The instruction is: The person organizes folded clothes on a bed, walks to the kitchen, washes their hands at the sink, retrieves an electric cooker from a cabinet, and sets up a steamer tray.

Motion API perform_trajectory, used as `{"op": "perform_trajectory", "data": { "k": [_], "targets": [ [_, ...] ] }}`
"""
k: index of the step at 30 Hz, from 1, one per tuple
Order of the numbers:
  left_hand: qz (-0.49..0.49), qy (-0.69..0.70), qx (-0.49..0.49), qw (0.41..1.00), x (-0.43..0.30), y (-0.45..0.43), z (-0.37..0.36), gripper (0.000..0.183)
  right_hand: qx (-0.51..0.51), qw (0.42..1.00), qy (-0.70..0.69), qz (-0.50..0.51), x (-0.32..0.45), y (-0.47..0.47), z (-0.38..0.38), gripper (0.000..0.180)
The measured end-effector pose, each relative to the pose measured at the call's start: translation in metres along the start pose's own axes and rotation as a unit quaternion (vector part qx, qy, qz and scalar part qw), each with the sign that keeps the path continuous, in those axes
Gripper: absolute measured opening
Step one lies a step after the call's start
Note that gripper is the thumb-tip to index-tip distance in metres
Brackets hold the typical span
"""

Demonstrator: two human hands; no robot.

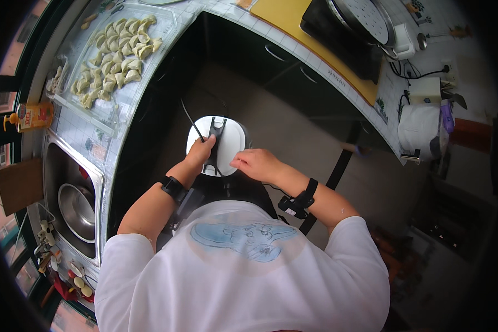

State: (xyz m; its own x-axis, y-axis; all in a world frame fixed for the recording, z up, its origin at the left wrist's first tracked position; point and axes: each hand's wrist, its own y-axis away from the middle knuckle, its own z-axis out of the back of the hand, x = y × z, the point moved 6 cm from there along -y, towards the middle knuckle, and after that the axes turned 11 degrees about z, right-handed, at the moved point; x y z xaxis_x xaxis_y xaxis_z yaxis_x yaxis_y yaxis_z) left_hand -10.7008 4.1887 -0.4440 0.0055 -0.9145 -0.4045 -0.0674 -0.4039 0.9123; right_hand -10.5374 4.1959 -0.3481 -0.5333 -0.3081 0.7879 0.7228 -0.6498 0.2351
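In front of my body is a white, rounded-square kitchen appliance [233, 139], perhaps a rice cooker, with a black carrying handle [216, 128] across its top. My left hand [198, 153] grips this handle. A thin black cord [191, 115] passes by the same hand, and its upper end sticks out towards the cabinets. Over the lid's right edge is my right hand [257, 164], its fingers curled together with nothing visible in them. I cannot tell whether its fingertips touch the lid. Both my wrists wear black straps.
Dumplings [116, 58] cover a clear tray [72, 97] on the left counter, near a steel sink [101, 182] holding a metal bowl [76, 211]. A soap pump bottle [35, 116] stands by the window. A steamer pot [367, 18], black cooktop [340, 45] and yellow board [276, 10] occupy the far counter.
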Motion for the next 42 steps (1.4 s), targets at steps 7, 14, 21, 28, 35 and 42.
{"op": "perform_trajectory", "data": {
  "k": [7,14,21,28,35,42],
  "targets": [
    [-0.04,-0.195,-0.1,0.975,-0.007,-0.028,0.004,0.036,-0.249,0.942,0.205,-0.087,-0.181,-0.071,0.121,0.038],
    [-0.058,-0.299,-0.169,0.937,-0.01,-0.002,0.02,0.029,-0.168,0.91,0.325,-0.194,-0.297,-0.148,0.16,0.045],
    [-0.037,-0.435,-0.147,0.887,0.013,0.012,0.017,0.025,-0.118,0.933,0.247,-0.233,-0.247,-0.145,0.108,0.059],
    [-0.117,-0.553,-0.095,0.82,0.072,0.012,0.012,0.025,-0.105,0.948,-0.017,-0.301,-0.153,-0.183,0.003,0.084],
    [-0.13,-0.602,-0.07,0.784,0.102,0.026,0.008,0.014,-0.141,0.931,-0.146,-0.303,-0.084,-0.254,-0.06,0.087],
    [-0.153,-0.571,-0.093,0.802,0.108,0.027,0.011,0.022,-0.315,0.946,0.022,0.075,0.013,-0.22,-0.005,0.072]
  ]
}}
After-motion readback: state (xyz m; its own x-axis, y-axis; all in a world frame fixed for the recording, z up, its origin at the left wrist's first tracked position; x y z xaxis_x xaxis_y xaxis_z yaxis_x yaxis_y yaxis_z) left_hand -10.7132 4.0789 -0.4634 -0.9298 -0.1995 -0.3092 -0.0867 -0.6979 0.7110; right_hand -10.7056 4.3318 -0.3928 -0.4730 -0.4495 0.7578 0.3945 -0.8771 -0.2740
